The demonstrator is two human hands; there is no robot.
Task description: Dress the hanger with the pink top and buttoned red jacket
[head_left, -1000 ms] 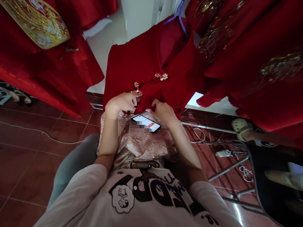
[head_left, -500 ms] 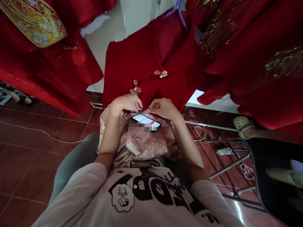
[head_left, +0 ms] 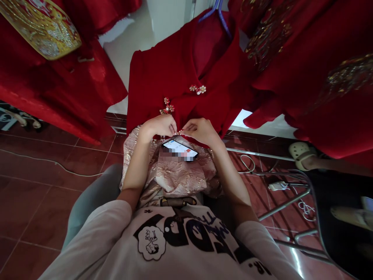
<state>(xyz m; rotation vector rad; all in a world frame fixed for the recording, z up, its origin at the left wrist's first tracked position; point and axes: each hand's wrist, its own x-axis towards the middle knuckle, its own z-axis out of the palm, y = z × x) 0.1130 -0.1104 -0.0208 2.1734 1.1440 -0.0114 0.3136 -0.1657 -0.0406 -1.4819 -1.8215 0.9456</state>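
Note:
A red jacket [head_left: 163, 74] hangs from a purple hanger [head_left: 223, 19] in front of me. Flower-shaped beaded fasteners [head_left: 198, 90] decorate its front, with a tasselled one lower on the left. At the hem, my left hand [head_left: 159, 127] and my right hand [head_left: 201, 130] face each other with fingertips pinched. Between them shows a small beaded fastener [head_left: 178, 133], which both hands grip at its two sides. A phone [head_left: 180, 149] with a lit screen lies just below, on pink brocade cloth [head_left: 180, 177] across my lap.
Red garments [head_left: 96, 85] with gold embroidery hang on both sides. At the right are a metal-framed black chair [head_left: 335, 217], a white plug [head_left: 278, 186] with cables, and another person's foot in a pale clog [head_left: 301, 153]. A cable [head_left: 72, 172] crosses the tiled floor at left.
My fingers have shifted slightly, and the beaded fastener between them shows more clearly now. The phone and jacket stay in nearly the same place.

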